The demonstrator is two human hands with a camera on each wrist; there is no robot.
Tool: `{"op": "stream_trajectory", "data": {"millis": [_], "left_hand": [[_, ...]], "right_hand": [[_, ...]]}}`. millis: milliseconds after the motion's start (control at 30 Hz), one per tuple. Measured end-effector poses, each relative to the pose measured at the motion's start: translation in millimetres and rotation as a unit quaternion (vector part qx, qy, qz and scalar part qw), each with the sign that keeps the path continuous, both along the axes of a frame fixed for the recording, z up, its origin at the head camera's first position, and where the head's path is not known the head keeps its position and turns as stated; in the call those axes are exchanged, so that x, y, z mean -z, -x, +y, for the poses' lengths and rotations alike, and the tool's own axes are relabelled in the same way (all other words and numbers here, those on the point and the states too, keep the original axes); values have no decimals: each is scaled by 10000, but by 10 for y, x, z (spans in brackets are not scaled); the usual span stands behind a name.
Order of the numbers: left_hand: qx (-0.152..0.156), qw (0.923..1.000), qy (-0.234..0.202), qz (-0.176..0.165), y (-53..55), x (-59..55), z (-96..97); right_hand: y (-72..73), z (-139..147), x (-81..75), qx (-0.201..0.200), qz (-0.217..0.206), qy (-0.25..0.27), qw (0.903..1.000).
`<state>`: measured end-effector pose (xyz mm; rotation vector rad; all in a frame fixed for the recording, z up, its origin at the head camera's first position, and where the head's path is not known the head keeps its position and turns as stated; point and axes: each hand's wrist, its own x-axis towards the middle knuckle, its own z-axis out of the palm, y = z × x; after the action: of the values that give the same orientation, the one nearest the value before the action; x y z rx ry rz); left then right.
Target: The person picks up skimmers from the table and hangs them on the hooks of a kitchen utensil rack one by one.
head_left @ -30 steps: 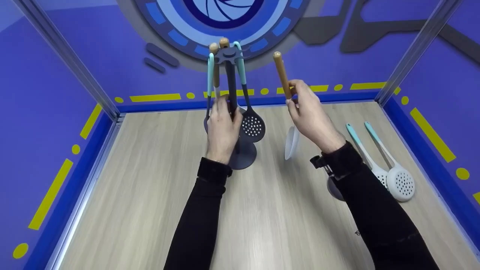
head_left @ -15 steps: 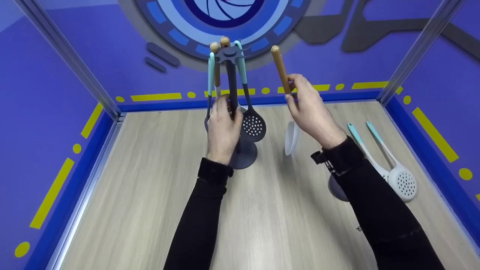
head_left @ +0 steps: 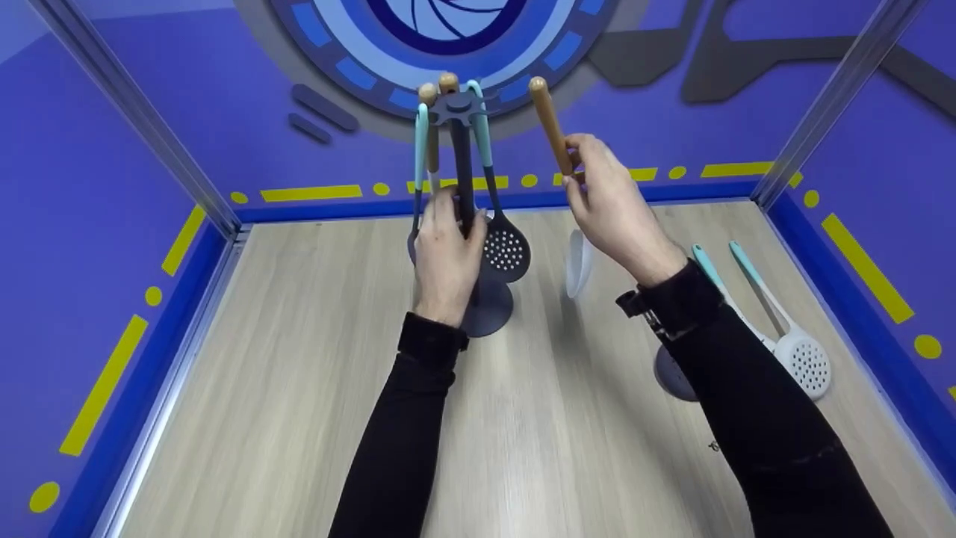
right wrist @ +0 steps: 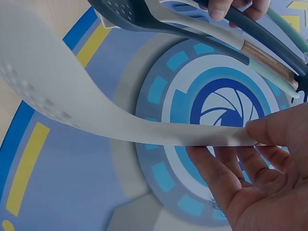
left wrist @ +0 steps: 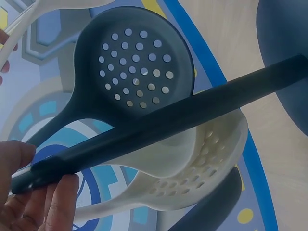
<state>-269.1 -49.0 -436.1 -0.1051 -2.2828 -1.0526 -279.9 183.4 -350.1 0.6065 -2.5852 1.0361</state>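
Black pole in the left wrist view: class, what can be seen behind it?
Parts of a dark skimmer, a perforated white skimmer and another white utensil. The black pole hides the dark skimmer's lower edge and parts of both white ones.

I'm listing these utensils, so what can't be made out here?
Head view: most of the dark utensil on the table, behind the right sleeve.
Head view: the small dark mark, too small to identify.
Left wrist view: part of the stand base, cut off by the right edge.
Right wrist view: the head of the white utensil in the right hand, blurred and cut off by the left edge.
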Motion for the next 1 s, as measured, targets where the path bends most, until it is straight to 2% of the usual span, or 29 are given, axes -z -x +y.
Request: {"op": "stream_trajectory", "data": {"millis": [200,600,1000], "left_hand": [[-49,9999,73,-71,15,-3,-7],[-186,9994,285,-2,19,31,14],[-195,9989,413,90,32,35,36]], "right_hand": [[18,-46,-64,25,-11,-145,9999],[54,-106,-136,5,111,-182,9998],[74,-127,-180,-46,208,-333,9992]]}}
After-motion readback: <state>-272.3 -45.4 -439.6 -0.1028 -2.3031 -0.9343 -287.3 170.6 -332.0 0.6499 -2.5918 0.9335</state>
